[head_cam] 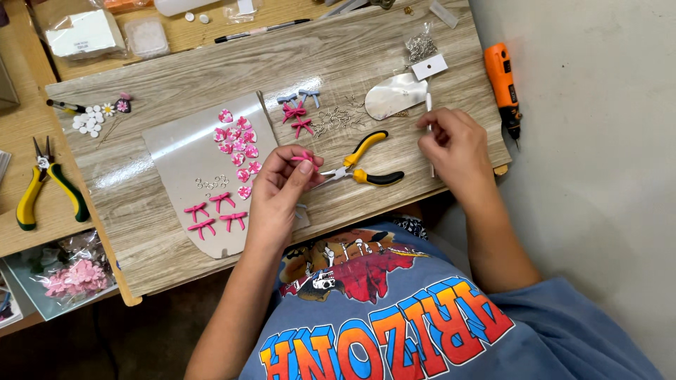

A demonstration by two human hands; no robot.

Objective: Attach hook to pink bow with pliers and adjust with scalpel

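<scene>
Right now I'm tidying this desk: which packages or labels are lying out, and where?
White box: top left, in clear wrap.
Clear bag: top centre, metal bits inside.
White tag: rectangular, just below that bag.
Flower bag: bottom left, clear, pink flowers inside.

Work surface: a pale grey-brown wood-grain laminate board (pixel 338 56), rectangular, lying at a slight angle on top of a lighter tan wooden bench (pixel 21 127). The tan bench shows along the left side and across the top edge, beyond the board. The board's near edge overhangs toward the viewer; its front left corner has a raw yellowish wood edge.

Right side: a plain smooth grey floor (pixel 598 141), matte, uniform in tone, fills the area beyond the board's right edge.

Lower left, under the bench: dark brown floor in shadow (pixel 141 338).

Light: even, diffuse, from above; shadows soft and short. No window or wall in view.
</scene>
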